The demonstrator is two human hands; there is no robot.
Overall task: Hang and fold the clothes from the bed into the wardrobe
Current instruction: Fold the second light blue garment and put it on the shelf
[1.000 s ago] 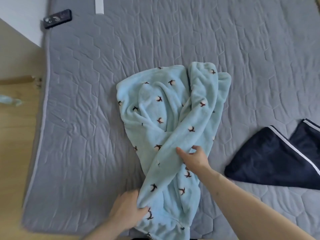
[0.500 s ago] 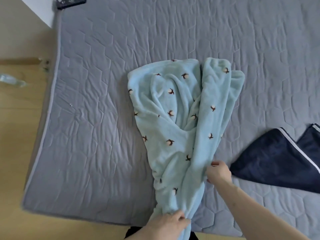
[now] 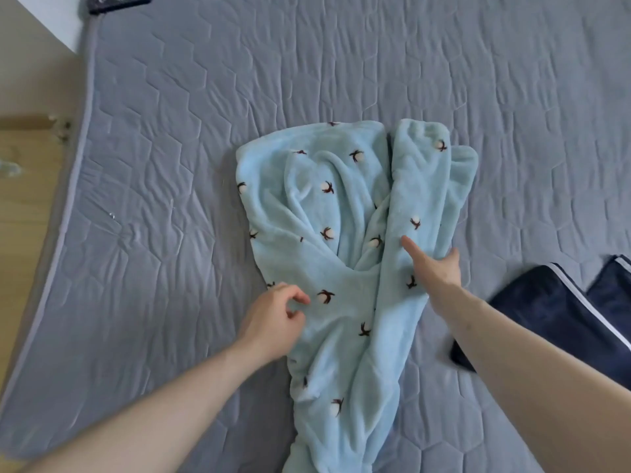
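A light-blue fleece garment (image 3: 345,254) lies rumpled mid-frame on the grey quilted bed (image 3: 205,131). The right hand (image 3: 435,271) presses flat on its right fold, fingers straight. The left hand (image 3: 273,319), loosely curled and holding nothing, rests at its left edge.

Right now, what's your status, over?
Left hand loosely curled at fleece garment, gripping nothing. Right hand pressing flat on it. Navy garment beside, clear.

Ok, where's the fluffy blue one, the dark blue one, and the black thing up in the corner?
fluffy light-blue garment (image 3: 345,274), head view, on its flat middle.
dark navy garment (image 3: 546,322), head view, on the dark cloth beside its white stripe.
black object (image 3: 117,1), head view, on its top face.
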